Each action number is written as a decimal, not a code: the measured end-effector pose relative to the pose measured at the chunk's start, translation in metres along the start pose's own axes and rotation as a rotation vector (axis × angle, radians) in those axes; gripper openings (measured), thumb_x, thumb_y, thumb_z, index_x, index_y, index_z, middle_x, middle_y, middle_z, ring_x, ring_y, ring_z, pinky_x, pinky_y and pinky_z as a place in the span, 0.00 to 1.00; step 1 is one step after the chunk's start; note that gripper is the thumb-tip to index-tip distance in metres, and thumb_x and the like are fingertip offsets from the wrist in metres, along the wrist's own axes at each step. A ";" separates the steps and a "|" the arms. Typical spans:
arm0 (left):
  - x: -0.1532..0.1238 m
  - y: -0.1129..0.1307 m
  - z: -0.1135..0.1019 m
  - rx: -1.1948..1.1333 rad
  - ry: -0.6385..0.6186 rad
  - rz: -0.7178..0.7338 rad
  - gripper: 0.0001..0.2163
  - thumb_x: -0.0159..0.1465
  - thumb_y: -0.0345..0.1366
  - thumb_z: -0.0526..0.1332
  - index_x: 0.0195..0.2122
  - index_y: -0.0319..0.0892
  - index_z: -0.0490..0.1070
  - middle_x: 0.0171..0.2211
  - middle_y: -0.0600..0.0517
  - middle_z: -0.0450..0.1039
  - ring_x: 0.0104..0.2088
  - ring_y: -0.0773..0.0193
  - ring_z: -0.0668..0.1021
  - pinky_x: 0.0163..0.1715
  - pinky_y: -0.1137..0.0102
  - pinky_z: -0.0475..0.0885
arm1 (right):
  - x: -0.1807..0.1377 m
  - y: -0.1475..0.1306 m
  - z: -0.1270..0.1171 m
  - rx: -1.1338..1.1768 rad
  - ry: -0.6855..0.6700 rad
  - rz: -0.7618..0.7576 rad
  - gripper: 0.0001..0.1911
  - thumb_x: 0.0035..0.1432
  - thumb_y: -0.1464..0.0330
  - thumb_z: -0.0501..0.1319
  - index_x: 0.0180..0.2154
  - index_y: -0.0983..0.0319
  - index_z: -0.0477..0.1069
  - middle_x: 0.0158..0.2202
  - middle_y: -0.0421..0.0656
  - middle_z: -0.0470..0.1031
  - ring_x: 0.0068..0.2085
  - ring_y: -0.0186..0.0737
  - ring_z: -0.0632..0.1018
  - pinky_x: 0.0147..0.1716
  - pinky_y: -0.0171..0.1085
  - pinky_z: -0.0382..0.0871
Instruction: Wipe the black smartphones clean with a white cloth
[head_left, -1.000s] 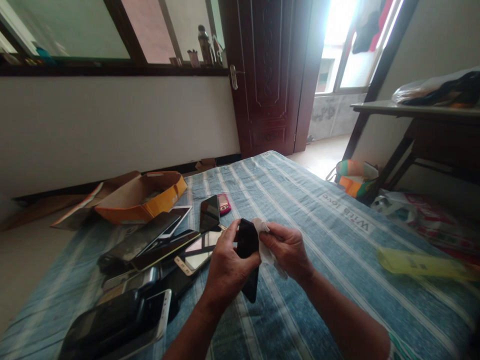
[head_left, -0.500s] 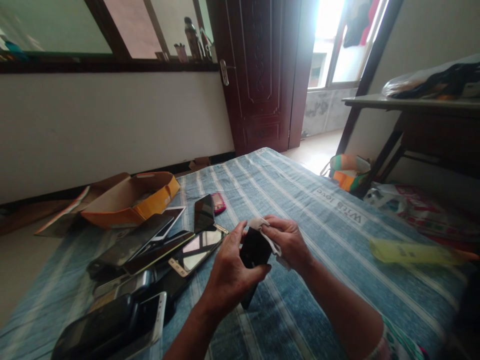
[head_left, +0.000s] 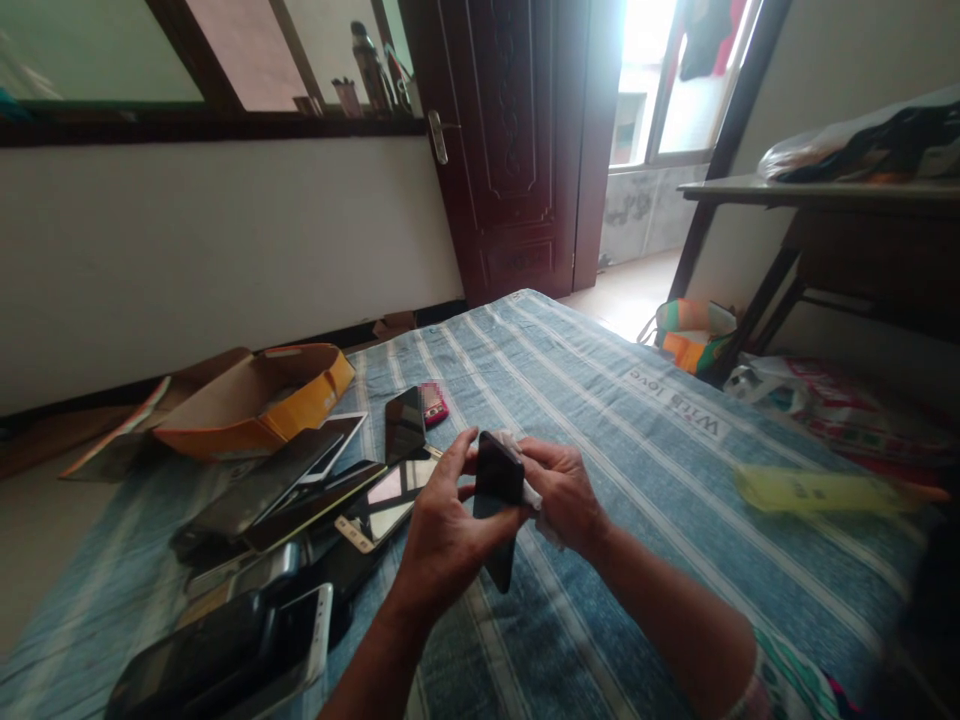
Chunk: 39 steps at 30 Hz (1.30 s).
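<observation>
A black phone [head_left: 498, 490] stands tilted in my left hand [head_left: 446, 520], whose thumb and fingers grip its sides. My right hand [head_left: 564, 492] pinches a white cloth or tissue [head_left: 531, 497] against the phone's right edge and back; part of the cloth is hidden behind the phone. Left of my hands lies a phone with a gold frame [head_left: 390, 505], partly covered by my left hand. Beyond it are a dark phone [head_left: 405, 425] and a small pink phone [head_left: 434, 402], its screen blurred out.
Several more phones lie piled at the left, among them a white-edged one [head_left: 304, 640]. An open orange cardboard box [head_left: 255, 400] sits behind them on the striped blue bedspread [head_left: 600, 400]. A yellow translucent packet [head_left: 817, 490] lies at the right. A desk [head_left: 795, 195] stands beyond.
The phone has turned so its glossy face shows more upright toward me. My right hand with the cloth has shifted from its top corner down along its right edge and behind.
</observation>
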<state>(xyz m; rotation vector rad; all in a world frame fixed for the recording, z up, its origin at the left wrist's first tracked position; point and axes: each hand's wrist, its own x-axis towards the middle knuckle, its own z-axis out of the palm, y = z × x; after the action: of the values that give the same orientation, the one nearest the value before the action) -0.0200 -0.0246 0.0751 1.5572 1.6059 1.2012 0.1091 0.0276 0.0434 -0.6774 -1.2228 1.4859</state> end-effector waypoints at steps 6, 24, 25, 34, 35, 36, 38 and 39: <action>0.004 -0.002 -0.001 -0.023 0.069 -0.077 0.42 0.46 0.42 0.72 0.61 0.37 0.59 0.48 0.43 0.72 0.47 0.50 0.77 0.48 0.56 0.74 | 0.000 -0.004 -0.002 0.019 0.017 -0.018 0.17 0.56 0.54 0.63 0.33 0.62 0.79 0.26 0.39 0.71 0.28 0.32 0.69 0.26 0.32 0.61; 0.004 -0.008 0.007 0.210 0.209 0.052 0.37 0.50 0.46 0.67 0.60 0.38 0.62 0.49 0.41 0.72 0.47 0.49 0.77 0.45 0.57 0.75 | -0.005 -0.002 0.002 -0.189 0.028 -0.283 0.13 0.61 0.61 0.61 0.46 0.55 0.78 0.39 0.41 0.79 0.40 0.39 0.78 0.42 0.37 0.71; 0.004 -0.008 0.007 0.210 0.212 0.048 0.37 0.49 0.46 0.67 0.59 0.37 0.62 0.49 0.41 0.72 0.46 0.49 0.78 0.45 0.57 0.75 | -0.005 -0.002 0.002 -0.200 0.030 -0.289 0.13 0.61 0.62 0.60 0.46 0.55 0.78 0.38 0.41 0.79 0.39 0.39 0.78 0.41 0.37 0.71; 0.007 -0.004 -0.001 0.077 0.189 -0.052 0.36 0.48 0.40 0.68 0.59 0.38 0.62 0.42 0.46 0.74 0.42 0.53 0.79 0.40 0.62 0.77 | -0.006 0.003 0.003 -0.317 0.019 -0.263 0.15 0.60 0.63 0.60 0.23 0.62 0.71 0.21 0.35 0.62 0.24 0.30 0.64 0.24 0.32 0.59; 0.006 -0.003 -0.001 0.070 0.169 -0.050 0.35 0.48 0.40 0.68 0.58 0.38 0.63 0.42 0.46 0.74 0.43 0.53 0.79 0.40 0.62 0.77 | -0.006 0.002 0.003 -0.315 0.026 -0.261 0.15 0.60 0.63 0.60 0.23 0.62 0.71 0.21 0.36 0.63 0.25 0.31 0.64 0.25 0.32 0.59; 0.005 -0.002 -0.001 0.065 0.152 -0.049 0.35 0.47 0.40 0.69 0.57 0.39 0.64 0.43 0.46 0.74 0.43 0.52 0.79 0.40 0.62 0.77 | -0.006 0.000 0.002 -0.309 0.031 -0.260 0.14 0.60 0.63 0.60 0.24 0.62 0.72 0.22 0.36 0.64 0.25 0.31 0.65 0.26 0.33 0.60; 0.004 -0.001 0.000 0.063 0.136 -0.048 0.35 0.46 0.40 0.70 0.56 0.40 0.65 0.45 0.45 0.73 0.44 0.51 0.78 0.41 0.60 0.77 | -0.006 -0.004 0.001 -0.294 0.046 -0.272 0.12 0.60 0.62 0.60 0.29 0.61 0.76 0.25 0.38 0.68 0.27 0.33 0.68 0.28 0.34 0.62; 0.003 -0.001 0.001 0.067 0.132 -0.046 0.35 0.45 0.40 0.71 0.56 0.41 0.65 0.46 0.45 0.73 0.45 0.50 0.78 0.42 0.59 0.77 | -0.005 -0.005 0.001 -0.287 0.051 -0.283 0.11 0.60 0.61 0.60 0.32 0.60 0.77 0.26 0.39 0.69 0.28 0.34 0.69 0.29 0.34 0.63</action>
<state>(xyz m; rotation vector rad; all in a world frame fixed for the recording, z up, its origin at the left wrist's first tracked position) -0.0203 -0.0213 0.0745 1.5001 1.7736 1.2597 0.1118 0.0219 0.0477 -0.6933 -1.4425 1.0648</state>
